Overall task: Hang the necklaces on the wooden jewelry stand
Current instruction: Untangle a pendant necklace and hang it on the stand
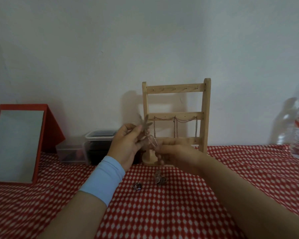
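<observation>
Necklace (pixel 152 141): thin silvery chain with a brownish beaded stretch hanging below it and a small heap on the red-and-white checked desk (pixel 179 213) directly beneath. Location: centre of frame, in front of the lower left of the wooden jewelry stand (pixel 205 118), whose middle bar carries draped chains (pixel 175 120). Left hand (pixel 126 145): fingers blurred, grip pinched on the chain's upper end. Right hand (pixel 178 152): grip curled round the chain, lower and just to the right.
</observation>
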`<state>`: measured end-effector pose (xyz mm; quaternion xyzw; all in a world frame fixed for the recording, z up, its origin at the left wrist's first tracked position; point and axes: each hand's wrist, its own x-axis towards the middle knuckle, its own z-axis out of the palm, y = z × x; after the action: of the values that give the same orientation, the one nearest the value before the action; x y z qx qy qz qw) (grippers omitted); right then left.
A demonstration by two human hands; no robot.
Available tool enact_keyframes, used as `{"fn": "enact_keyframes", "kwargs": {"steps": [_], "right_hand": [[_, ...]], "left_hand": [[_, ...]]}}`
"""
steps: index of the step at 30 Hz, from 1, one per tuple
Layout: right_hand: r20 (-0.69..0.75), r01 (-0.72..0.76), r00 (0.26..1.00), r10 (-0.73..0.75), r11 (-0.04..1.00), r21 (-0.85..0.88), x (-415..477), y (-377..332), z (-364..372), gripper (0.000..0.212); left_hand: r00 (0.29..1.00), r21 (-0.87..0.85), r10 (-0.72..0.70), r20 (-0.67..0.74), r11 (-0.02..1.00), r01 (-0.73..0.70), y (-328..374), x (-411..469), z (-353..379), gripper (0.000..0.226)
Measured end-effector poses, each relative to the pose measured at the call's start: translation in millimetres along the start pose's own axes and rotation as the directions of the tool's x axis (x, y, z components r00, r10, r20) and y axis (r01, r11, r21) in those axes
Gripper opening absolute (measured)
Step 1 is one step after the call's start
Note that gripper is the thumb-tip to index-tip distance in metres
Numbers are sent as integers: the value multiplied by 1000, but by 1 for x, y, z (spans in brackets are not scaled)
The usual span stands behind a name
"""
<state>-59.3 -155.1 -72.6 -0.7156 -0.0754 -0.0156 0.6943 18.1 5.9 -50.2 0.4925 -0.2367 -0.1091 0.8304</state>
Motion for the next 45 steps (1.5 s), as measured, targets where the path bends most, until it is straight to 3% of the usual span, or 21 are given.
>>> {"fn": "enact_keyframes", "kwargs": {"steps": [3,5,8,10,12,14,16,18,20,21,22,23,24,26,28,30,32,34,37,40,45], "right_hand": [[-8,-57,998,57,984,-166,-2,-1,-4,23],[-93,-105,993,77,932,-348,-1,-4,-5,36],[-184,-190,979,85,698,-690,1,-5,-10,32],[-217,-246,969,118,544,-802,-1,-2,-15,28],[-202,-248,969,144,549,-798,-5,-1,-19,27],[-153,-225,974,169,609,-760,-7,-3,-20,25],[-114,-207,977,182,666,-717,-6,-5,-19,25],[-67,-186,979,195,694,-696,-5,-4,-17,26],[-7,-143,981,192,711,-689,-4,-2,-17,30],[13,-129,982,187,725,-676,-4,-1,-16,31],[18,-118,985,174,739,-664,-4,-1,-16,31],[11,-105,989,148,750,-653,-5,-1,-16,30],[0,-86,994,111,765,-639,-5,0,-17,30],[-10,-38,999,40,812,-583,-4,2,-16,28],[-12,1,1000,-9,849,-529,-4,3,-15,24],[-61,4,997,-41,863,-505,-2,7,-16,17],[-124,-18,991,-45,886,-463,0,11,-20,15],[-131,-17,990,-50,886,-462,0,13,-23,12],[-134,-27,990,-43,876,-482,-1,16,-23,10],[-128,-61,992,0,879,-473,-1,18,-18,26],[-151,-92,988,12,837,-540,-1,15,-8,32]], "left_hand": [[999,-160,-7,-37,987,1,7,4,-4,11],[993,-128,17,-119,991,-32,8,6,-8,12],[958,54,84,-276,996,-72,1,14,-18,15],[920,177,127,-370,982,-64,-1,18,-32,18],[920,312,63,-386,948,66,-2,23,-49,27],[937,408,-110,-331,879,247,-3,22,-57,20],[928,630,-235,-290,683,370,-2,18,-57,14],[906,891,-342,-249,286,353,0,14,-57,20],[878,973,-425,-222,-158,170,5,9,-51,26],[889,947,-409,-208,-313,78,5,8,-49,28],[919,919,-356,-170,-394,17,6,6,-44,27],[953,918,-288,-93,-395,-29,6,5,-39,25],[977,945,-214,21,-316,-89,5,4,-33,21],[972,979,-122,203,3,-204,3,-1,-15,18],[950,926,-144,276,304,-223,-5,-7,-2,19],[936,841,-245,252,535,-87,-17,-9,2,20],[900,742,-388,197,659,122,-25,-11,-2,16],[872,756,-443,206,638,146,-26,-10,-8,10],[855,852,-475,206,518,82,-23,-8,-14,27],[872,911,-451,192,412,12,-16,-7,-13,33],[901,924,-372,225,374,-77,-13,-2,-17,28]]}}
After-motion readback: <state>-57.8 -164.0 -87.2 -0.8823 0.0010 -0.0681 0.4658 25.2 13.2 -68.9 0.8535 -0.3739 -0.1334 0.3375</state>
